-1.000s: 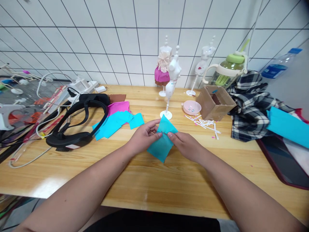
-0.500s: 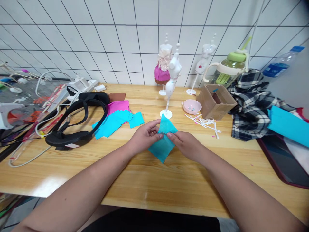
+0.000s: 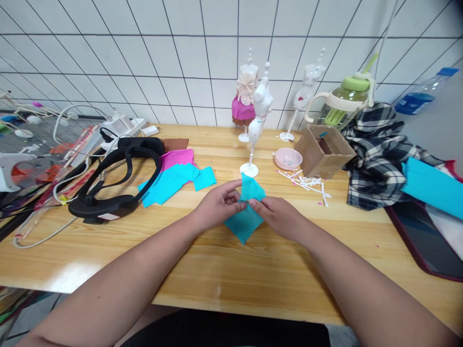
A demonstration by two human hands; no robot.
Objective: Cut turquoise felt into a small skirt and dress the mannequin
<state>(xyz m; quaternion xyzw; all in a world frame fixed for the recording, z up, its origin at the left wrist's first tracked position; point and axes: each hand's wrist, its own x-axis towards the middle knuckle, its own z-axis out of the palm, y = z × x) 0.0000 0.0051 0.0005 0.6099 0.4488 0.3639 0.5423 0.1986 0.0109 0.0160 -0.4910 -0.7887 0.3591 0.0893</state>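
Between my hands is a piece of turquoise crepe paper or thin cloth (image 3: 244,226), pinched in at its middle with one corner up and one pointing down. My left hand (image 3: 221,205) grips it from the left, thumb against the centre. From the right, my right hand (image 3: 275,214) pinches the same spot, its thumb close to the left one. Just behind the piece stands a white mini dress form (image 3: 261,99) on a round base. Farther back, another dress form (image 3: 246,91) wears a cream bow top and a pink skirt, and a third form (image 3: 309,82) leans to the right.
Left on the wooden table (image 3: 202,274) lie a black headset (image 3: 115,207), blue pieces (image 3: 170,185) and a pink piece (image 3: 177,158). At right are a pink bowl (image 3: 288,159), paper strips (image 3: 307,183), a cardboard box (image 3: 323,156), a green-lidded jug (image 3: 347,101) and plaid cloth (image 3: 372,159).
The upper part of the turquoise piece looks narrower and more gathered. My hands have barely moved, both still pinching its middle.
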